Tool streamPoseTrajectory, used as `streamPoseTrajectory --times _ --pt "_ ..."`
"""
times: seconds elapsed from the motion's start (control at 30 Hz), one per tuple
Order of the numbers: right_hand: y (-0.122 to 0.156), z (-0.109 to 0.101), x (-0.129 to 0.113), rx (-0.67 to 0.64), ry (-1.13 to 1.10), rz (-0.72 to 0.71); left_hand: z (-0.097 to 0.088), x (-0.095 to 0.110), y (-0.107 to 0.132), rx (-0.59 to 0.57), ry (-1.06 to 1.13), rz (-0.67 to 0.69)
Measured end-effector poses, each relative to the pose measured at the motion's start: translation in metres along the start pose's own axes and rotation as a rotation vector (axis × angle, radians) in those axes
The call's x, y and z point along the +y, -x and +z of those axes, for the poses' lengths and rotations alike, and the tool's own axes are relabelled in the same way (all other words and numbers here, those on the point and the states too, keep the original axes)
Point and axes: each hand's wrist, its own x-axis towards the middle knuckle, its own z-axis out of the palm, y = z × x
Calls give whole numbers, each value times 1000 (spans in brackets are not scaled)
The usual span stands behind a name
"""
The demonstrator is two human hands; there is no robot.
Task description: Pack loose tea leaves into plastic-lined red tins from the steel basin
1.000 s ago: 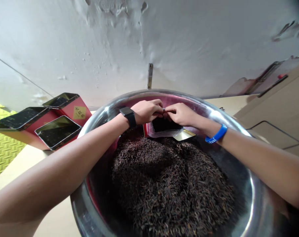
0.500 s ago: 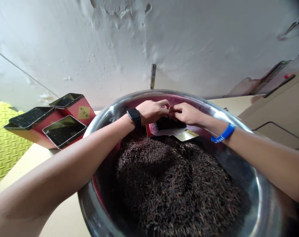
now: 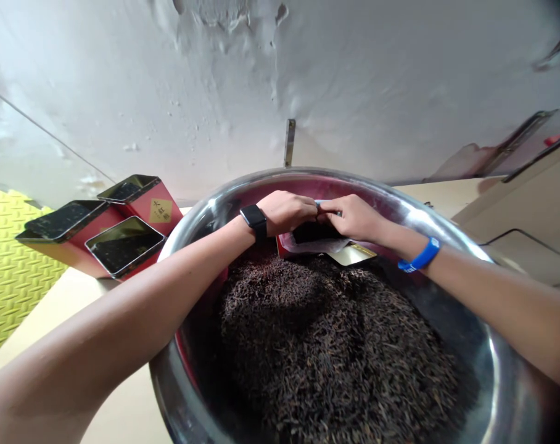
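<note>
A big steel basin [image 3: 201,216] holds a heap of dark loose tea leaves [image 3: 326,345]. At its far side stands a red tin [image 3: 282,248] lined with a clear plastic bag [image 3: 314,245] that has tea in it. My left hand [image 3: 287,211], with a black watch on the wrist, pinches the bag's top edge with closed fingers. My right hand [image 3: 351,216], with a blue wristband, pinches the same edge; the two hands meet fingertip to fingertip above the tin.
Three red tea tins [image 3: 118,240] with open tops stand on the pale table [image 3: 53,308] to the left of the basin. A peeling white wall [image 3: 280,80] rises behind. Yellow studded floor matting [image 3: 7,277] lies at far left, cardboard [image 3: 530,222] at right.
My hands have drawn closer together over the tin and the bag's mouth looks narrower. The view has shifted slightly, moving the scene to the right.
</note>
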Motion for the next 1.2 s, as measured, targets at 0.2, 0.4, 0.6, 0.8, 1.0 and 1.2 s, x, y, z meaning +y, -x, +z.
streamPoseTrajectory --times 0.2,0.4,0.6,0.8,1.0,1.2 --pt "-2 -11 11 -216 -151 13 -2 6 -5 -12 -19 49" --pt "-4 -4 12 -103 -20 -17 8 1 -5 -2 132 -31" --pt "-6 2 13 -21 17 32 8 -4 -5 -7 220 -105" --pt "-6 -1 13 -52 0 6 -1 -7 0 -2 139 -159" --pt "-5 1 9 53 40 23 1 -9 1 26 75 -221" --pt "-6 2 15 177 89 118 5 -16 3 68 108 -237"
